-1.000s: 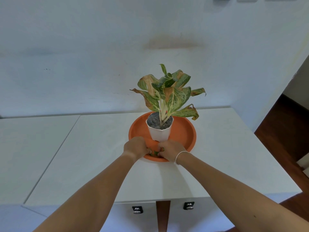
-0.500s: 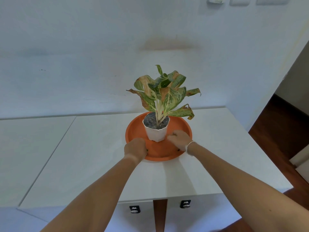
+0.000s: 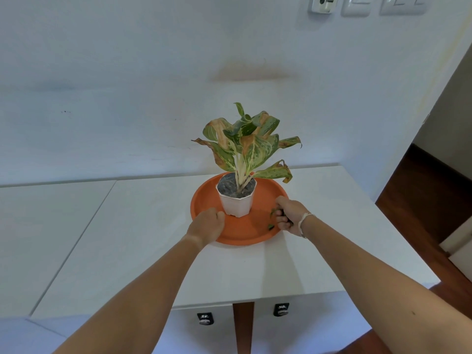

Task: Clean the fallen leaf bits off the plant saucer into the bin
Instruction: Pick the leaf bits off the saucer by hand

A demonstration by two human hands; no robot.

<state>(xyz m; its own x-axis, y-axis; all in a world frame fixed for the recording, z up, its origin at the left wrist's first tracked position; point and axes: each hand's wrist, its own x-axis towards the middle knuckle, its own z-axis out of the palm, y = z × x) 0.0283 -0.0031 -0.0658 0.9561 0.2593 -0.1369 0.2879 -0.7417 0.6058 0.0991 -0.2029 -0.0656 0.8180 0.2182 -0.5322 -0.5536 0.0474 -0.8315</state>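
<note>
We kneel in close over an orange saucer (image 3: 201, 205) on a white counter (image 3: 143, 238), a white pot (image 3: 236, 200) with a mottled plant (image 3: 245, 144) standing in its middle. A second ago both hands met at the saucer's near edge, in front of the pot; now they have parted. Our right hand (image 3: 288, 215) has swung out to the saucer's right rim, its fingers (image 3: 281, 219) curled shut around green leaf bits (image 3: 273, 213), with one more scrap (image 3: 270, 227) lying on the saucer just below the fist. Our left hand (image 3: 208, 224) rests on the saucer's near left part, just beside the pot's base; its fingers are folded in a loose fist, and we cannot tell whether they hold anything. The shift suggests the near edge is mostly cleared and the gathering has moved round to the right side. No bin is in view, so the carrying-off is, by our reading, not yet done.
</note>
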